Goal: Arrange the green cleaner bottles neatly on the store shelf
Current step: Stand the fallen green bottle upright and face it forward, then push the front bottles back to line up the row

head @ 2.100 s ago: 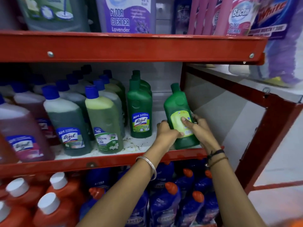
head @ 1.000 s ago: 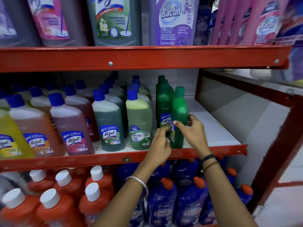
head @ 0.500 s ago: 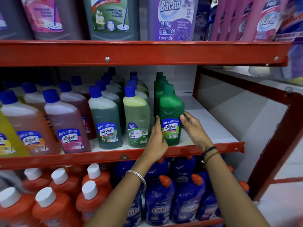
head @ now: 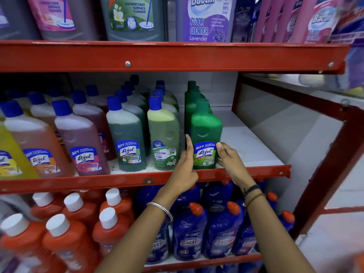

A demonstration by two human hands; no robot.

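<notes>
A green cleaner bottle with a green cap stands upright at the front edge of the middle shelf, label facing me. Behind it a single-file row of matching green bottles runs to the back. My left hand is flat against the front bottle's left side, fingers straight and pointing up. My right hand holds the bottle's right side at label height, thumb on the label's edge.
Left of the green row stand a yellow-green Bactin bottle and blue-capped Lizol bottles. Bare white shelf lies to the right, bounded by a red upright. A red beam runs overhead. Blue bottles fill the shelf below.
The green bottle went from tilted in both hands to upright at the front of the green row, then turned label-forward. My left hand has flattened against its side.
</notes>
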